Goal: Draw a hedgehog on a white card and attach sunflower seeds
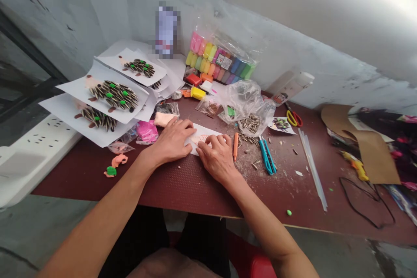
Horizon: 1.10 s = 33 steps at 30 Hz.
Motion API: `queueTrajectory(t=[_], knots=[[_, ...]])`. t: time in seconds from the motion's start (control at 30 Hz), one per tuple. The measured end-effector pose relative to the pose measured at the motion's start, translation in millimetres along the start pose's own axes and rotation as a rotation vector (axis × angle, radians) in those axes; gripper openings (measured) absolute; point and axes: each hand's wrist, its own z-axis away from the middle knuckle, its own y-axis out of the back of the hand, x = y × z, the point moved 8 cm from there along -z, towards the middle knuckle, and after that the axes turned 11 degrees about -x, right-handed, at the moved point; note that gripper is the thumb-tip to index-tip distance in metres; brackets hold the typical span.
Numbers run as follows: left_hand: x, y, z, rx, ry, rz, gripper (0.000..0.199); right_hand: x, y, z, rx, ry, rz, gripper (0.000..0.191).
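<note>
A small white sheet of paper [213, 131] with an orange-red outline drawing lies on the table between my hands. My left hand [175, 140] rests on the sheet's left end, fingers spread and holding nothing. Over the lower part of the drawing is my right hand [217, 156], its fingers bent and fingertips down on the paper. Peach clay [194, 139] shows on the sheet by the right fingertips; the hand partly covers it. Just behind my left hand sits a peach clay block [163, 119]. An orange marker [235, 147] lies right of my right hand.
Sheets with seed-covered hedgehogs [114, 95] are stacked at left near a white power strip [35, 143]. Behind stand coloured clay packs [218, 61] and a bag of sunflower seeds [250, 124]. A teal cutter [267, 156], scissors [294, 117], glue sticks [312, 169] and a glue gun [356, 166] lie right.
</note>
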Motion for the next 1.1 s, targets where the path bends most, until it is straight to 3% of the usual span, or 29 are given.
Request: queueTrajectory(t=[0.47,0.8,1.1], knots=[[0.7,0.3,0.2,0.0,0.006,-0.008,0.037,-11.0,-3.8,-2.0,-0.032,0.051,-0.007,0.023],[1.5,0.9,-0.6,-0.012,0.005,-0.046,0.036,-14.8,1.2,1.8,0.047,0.112,-0.039,0.026],[2.1,1.9,-0.4,-0.013,0.014,-0.045,0.034,-8.3,0.8,3.8,0.09,0.039,0.005,0.025]])
